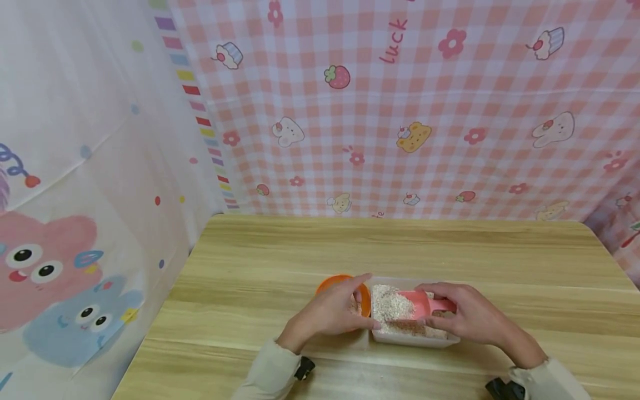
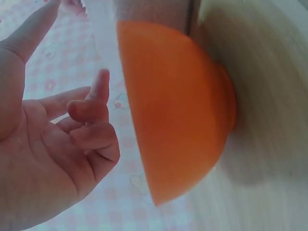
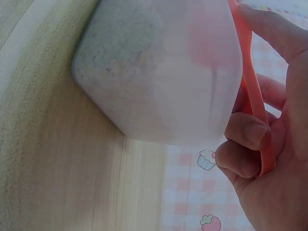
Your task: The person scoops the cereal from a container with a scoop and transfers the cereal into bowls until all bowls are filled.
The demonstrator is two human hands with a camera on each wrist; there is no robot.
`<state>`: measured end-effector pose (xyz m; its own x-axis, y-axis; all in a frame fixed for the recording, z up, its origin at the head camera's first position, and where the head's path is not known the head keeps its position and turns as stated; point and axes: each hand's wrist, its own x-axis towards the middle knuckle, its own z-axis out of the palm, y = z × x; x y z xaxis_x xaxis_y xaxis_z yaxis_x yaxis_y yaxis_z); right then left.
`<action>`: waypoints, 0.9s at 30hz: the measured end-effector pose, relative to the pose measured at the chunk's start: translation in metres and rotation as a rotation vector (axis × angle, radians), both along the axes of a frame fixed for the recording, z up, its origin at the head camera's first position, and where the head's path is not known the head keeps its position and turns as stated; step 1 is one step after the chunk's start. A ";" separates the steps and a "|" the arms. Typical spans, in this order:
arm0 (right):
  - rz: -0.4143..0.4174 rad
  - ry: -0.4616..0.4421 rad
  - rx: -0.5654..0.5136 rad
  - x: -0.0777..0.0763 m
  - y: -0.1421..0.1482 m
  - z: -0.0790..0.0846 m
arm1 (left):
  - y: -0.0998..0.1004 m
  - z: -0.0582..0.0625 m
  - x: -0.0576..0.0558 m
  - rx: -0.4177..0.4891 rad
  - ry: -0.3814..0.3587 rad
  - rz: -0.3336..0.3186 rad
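Note:
Pale grain-like flakes fill a translucent white tub [image 1: 415, 340], some of them brownish toward its right side. My right hand [image 1: 462, 311] grips the handle of a pink scoop [image 1: 421, 303], whose bowl lies among the flakes. In the right wrist view, fingers curl round the scoop's handle [image 3: 257, 103] beside the tub wall. Left of the tub stands an orange bowl [image 2: 173, 115], with some brownish flakes [image 1: 355, 306] visible inside. Above this bowl is my left hand [image 1: 332, 308], thumb and forefinger spread toward the tub's left rim, the other fingers loosely bent and holding nothing.
The wood-grain table [image 1: 240, 266] extends around both containers. Behind it hangs a pink checked cloth [image 1: 370, 111] with printed cupcakes and flowers. A white cloth [image 1: 100, 166] with cartoon figures hangs at the left.

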<state>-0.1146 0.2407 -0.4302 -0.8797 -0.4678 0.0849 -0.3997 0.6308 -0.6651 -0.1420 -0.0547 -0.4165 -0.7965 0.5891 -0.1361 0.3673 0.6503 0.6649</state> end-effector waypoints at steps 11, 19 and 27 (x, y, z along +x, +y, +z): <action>0.020 -0.023 -0.063 0.000 0.002 -0.003 | -0.026 0.000 -0.001 0.079 0.037 0.116; 0.027 -0.022 -0.075 -0.001 0.003 -0.003 | -0.048 -0.007 -0.004 0.085 0.024 0.169; 0.024 -0.011 -0.085 -0.001 0.004 -0.004 | -0.064 -0.017 -0.005 0.079 -0.013 0.169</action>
<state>-0.1156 0.2442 -0.4345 -0.8692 -0.4807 0.1157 -0.4068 0.5623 -0.7200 -0.1472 -0.1189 -0.4332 -0.8835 0.4563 -0.1059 0.2480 0.6474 0.7207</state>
